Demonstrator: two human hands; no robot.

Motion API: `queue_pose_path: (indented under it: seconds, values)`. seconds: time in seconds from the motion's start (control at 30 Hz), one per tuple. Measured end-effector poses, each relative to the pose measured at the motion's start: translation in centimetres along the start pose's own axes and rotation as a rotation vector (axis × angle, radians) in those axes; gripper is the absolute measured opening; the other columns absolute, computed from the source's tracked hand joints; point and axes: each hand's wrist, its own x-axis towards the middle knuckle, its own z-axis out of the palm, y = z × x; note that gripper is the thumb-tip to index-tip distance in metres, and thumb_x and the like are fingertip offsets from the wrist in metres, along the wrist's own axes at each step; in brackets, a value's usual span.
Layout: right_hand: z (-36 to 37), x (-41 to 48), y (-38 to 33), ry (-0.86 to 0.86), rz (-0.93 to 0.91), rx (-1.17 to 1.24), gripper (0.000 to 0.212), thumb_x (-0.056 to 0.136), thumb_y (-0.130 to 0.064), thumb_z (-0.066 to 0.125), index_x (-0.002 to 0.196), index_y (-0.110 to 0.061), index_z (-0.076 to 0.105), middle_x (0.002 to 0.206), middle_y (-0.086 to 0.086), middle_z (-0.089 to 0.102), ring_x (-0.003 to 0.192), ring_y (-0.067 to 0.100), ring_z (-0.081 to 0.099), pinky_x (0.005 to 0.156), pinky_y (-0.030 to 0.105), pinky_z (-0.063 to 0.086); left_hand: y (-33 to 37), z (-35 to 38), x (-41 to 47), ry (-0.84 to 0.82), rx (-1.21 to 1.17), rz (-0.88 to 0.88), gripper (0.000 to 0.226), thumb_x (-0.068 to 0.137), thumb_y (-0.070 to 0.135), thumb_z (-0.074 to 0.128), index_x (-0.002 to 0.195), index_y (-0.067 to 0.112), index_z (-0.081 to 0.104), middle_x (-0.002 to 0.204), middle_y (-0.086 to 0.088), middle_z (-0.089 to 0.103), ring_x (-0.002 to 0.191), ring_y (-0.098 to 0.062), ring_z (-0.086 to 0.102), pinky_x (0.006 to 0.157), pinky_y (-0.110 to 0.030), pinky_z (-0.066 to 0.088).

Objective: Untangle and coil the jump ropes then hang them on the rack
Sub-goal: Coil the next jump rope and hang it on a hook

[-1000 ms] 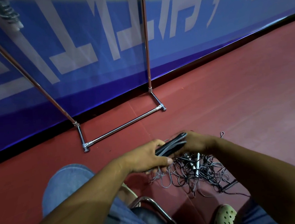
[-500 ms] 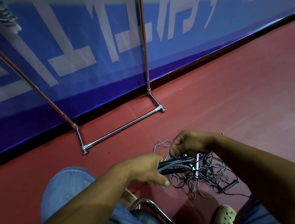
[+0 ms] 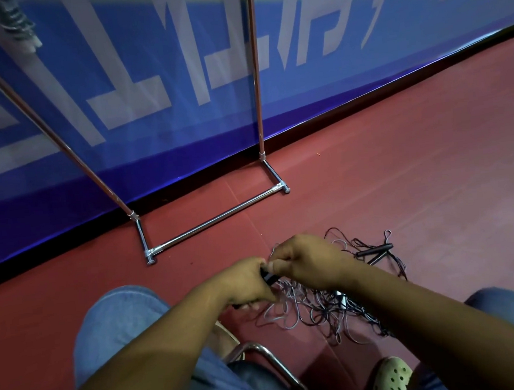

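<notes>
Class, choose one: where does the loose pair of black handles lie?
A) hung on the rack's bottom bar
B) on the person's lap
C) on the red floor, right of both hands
C: the loose pair of black handles lies on the red floor, right of the right hand, apart from the rack.

Large white characters (image 3: 153,88) run across the blue banner (image 3: 319,108) that fills the upper half of the frame. They are blocky strokes, slanted toward the upper right, cut off by the top edge and smeared by blur, so none can be read as a word. No other text, label, brand or number is legible.
</notes>
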Motion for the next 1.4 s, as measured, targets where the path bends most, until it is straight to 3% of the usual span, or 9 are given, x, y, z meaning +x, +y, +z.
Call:
queue_pose_path:
  seconds: [0.1, 0.23, 0.33, 0.47, 0.63, 0.9, 1.13, 1.27, 1.4]
  values:
    - [-0.1, -0.8, 0.4, 0.035, 0.009, 0.182, 0.020, 0.097, -0.035, 0.065, 0.080, -0.033, 0.075, 0.072, -0.009, 0.066, 0.065, 0.011, 0.060, 0.066, 0.039, 0.052, -0.5, -1.0, -0.6, -0.125, -0.260, 0.004, 0.049, 0.078, 0.017, 0.088, 0.112, 0.016, 0.052, 0.063, -0.002, 0.052, 0.049, -0.012, 0.044, 0.043, -0.025, 0.032]
    - [-0.5, -1.1, 0.6, 0.053, 0.014, 0.315, 0.012, 0.097, -0.024, 0.069, 0.099, -0.023, 0.080, 0.090, -0.005, 0.075, 0.083, 0.012, 0.071, 0.080, 0.041, 0.058, -0.1, -2.1, -1.9, -0.285, -0.425, 0.065, 0.040, 0.085, 0.017, 0.084, 0.109, 0.019, 0.053, 0.063, 0.007, 0.056, 0.053, -0.007, 0.043, 0.044, -0.020, 0.031]
    - [-1.0, -0.9, 0.5, 0.063, -0.026, 0.347, 0.013, 0.097, -0.022, 0.069, 0.100, -0.021, 0.081, 0.089, -0.006, 0.075, 0.083, 0.007, 0.071, 0.081, 0.039, 0.058, -0.3, -1.8, -2.0, -0.348, -0.684, 0.100, 0.057, 0.073, 0.047, 0.089, 0.110, 0.020, 0.055, 0.072, 0.004, 0.050, 0.056, -0.005, 0.040, 0.039, -0.013, 0.029]
    - [-0.8, -0.7, 0.6, 0.128, -0.082, 0.339, 0.010, 0.094, -0.024, 0.071, 0.097, -0.020, 0.080, 0.082, -0.002, 0.075, 0.074, 0.014, 0.069, 0.074, 0.043, 0.055, 0.6, -1.1, -1.5, -0.159, -0.959, 0.035, 0.069, 0.069, 0.077, 0.072, 0.097, 0.015, 0.060, 0.072, -0.002, 0.055, 0.051, -0.008, 0.042, 0.033, -0.015, 0.027]
    - [0.8, -1.1, 0.1, 0.234, -0.152, 0.053, 0.013, 0.094, -0.035, 0.065, 0.097, -0.030, 0.077, 0.082, -0.007, 0.068, 0.076, 0.008, 0.063, 0.070, 0.038, 0.052, 1.8, 0.0, -0.7, 0.117, -0.995, -0.094, 0.068, 0.086, 0.071, 0.062, 0.112, 0.008, 0.068, 0.059, -0.004, 0.054, 0.046, -0.014, 0.044, 0.035, -0.015, 0.028]
    - [1.7, -2.2, -0.6, 0.339, -0.271, -0.257, 0.025, 0.100, -0.046, 0.052, 0.100, -0.030, 0.071, 0.079, -0.008, 0.060, 0.074, 0.011, 0.056, 0.059, 0.036, 0.048, 1.5, 0.4, -0.6, 0.148, -1.124, -0.063, 0.051, 0.087, 0.060, 0.068, 0.101, 0.012, 0.064, 0.060, -0.003, 0.054, 0.040, -0.011, 0.044, 0.036, -0.015, 0.024]
    - [0.8, -2.6, 0.3, 0.180, 0.019, 0.687, 0.017, 0.099, -0.016, 0.066, 0.106, -0.020, 0.081, 0.065, -0.007, 0.058, 0.058, 0.006, 0.045, 0.058, 0.023, 0.038, 2.2, -0.9, -1.7, 0.034, -1.155, 0.214, 0.045, 0.091, 0.046, 0.063, 0.114, 0.008, 0.061, 0.075, -0.004, 0.059, 0.040, -0.010, 0.047, 0.032, -0.014, 0.028]
    - [-0.9, -3.0, 1.8, -0.065, 0.142, 0.863, 0.027, 0.092, -0.024, 0.073, 0.102, 0.001, 0.074, 0.059, -0.001, 0.048, 0.051, 0.012, 0.033, 0.051, 0.025, 0.025, 2.4, -0.6, -2.4, -0.096, -1.086, 0.282, 0.043, 0.092, 0.048, 0.064, 0.113, 0.011, 0.065, 0.088, -0.006, 0.065, 0.045, -0.011, 0.050, 0.034, -0.015, 0.030]
    - [-2.0, -3.0, 2.4, -0.212, 0.253, 0.750, 0.038, 0.083, -0.035, 0.080, 0.078, 0.000, 0.065, 0.061, 0.008, 0.045, 0.051, 0.015, 0.035, 0.051, 0.028, 0.027, 2.6, -0.4, -2.4, -0.157, -0.967, 0.356, 0.052, 0.087, 0.050, 0.068, 0.118, 0.009, 0.070, 0.095, -0.016, 0.065, 0.049, -0.013, 0.058, 0.033, -0.017, 0.037]
